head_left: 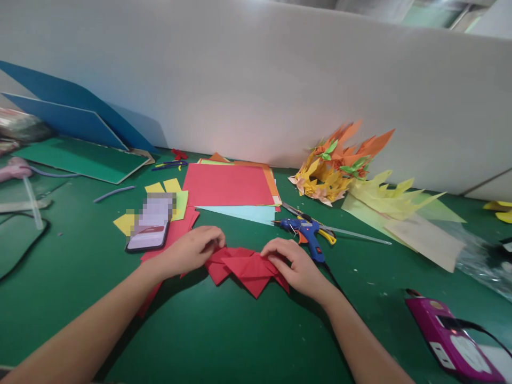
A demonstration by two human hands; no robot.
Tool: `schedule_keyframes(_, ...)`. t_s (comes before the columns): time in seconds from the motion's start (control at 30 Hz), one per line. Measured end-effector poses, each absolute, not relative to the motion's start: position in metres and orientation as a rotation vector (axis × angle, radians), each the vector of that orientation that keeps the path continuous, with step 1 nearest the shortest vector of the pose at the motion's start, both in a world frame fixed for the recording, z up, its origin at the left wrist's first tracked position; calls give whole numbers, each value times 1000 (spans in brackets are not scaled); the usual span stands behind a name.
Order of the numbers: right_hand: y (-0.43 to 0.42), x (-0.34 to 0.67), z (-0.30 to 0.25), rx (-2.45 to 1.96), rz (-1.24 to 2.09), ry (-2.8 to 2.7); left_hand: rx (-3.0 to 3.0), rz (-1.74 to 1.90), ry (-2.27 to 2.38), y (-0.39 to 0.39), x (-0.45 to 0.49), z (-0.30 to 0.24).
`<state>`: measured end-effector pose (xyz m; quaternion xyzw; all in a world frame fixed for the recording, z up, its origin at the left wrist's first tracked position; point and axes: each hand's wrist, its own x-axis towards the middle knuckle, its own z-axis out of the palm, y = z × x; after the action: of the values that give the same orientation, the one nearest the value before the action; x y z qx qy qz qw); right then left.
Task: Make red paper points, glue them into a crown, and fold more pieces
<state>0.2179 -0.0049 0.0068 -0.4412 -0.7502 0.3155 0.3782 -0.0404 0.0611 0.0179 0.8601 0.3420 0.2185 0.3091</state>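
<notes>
A folded red paper piece point(250, 269) with several pointed flaps lies on the green table in front of me. Its left end is pinched by my left hand point(196, 248), fingers closed. At the other end, my right hand point(298, 266) grips the paper between thumb and fingers. Loose red paper point(172, 234) lies partly under my left forearm. Just beyond that forearm rests a phone point(152, 221), its screen partly blurred. A blue glue gun point(306, 232) with a clear glue stick lies beyond my right hand.
Behind the hands lies a stack of coloured paper point(228, 184). Orange and yellow paper crowns point(326, 170) stand at the back right. A magenta device point(450, 336) with a cable sits at the right front. Blue boards point(76, 120) lean at the back left.
</notes>
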Motion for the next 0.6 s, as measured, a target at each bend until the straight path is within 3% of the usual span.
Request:
schedule_keyframes(0.27, -7, 220, 6, -1145, 714, -2118, 2238, 640, 923, 58, -34, 8)
schedule_keyframes(0.6, -9, 223, 12, -1227, 680, -2324, 2691, 378, 606, 56, -39, 23)
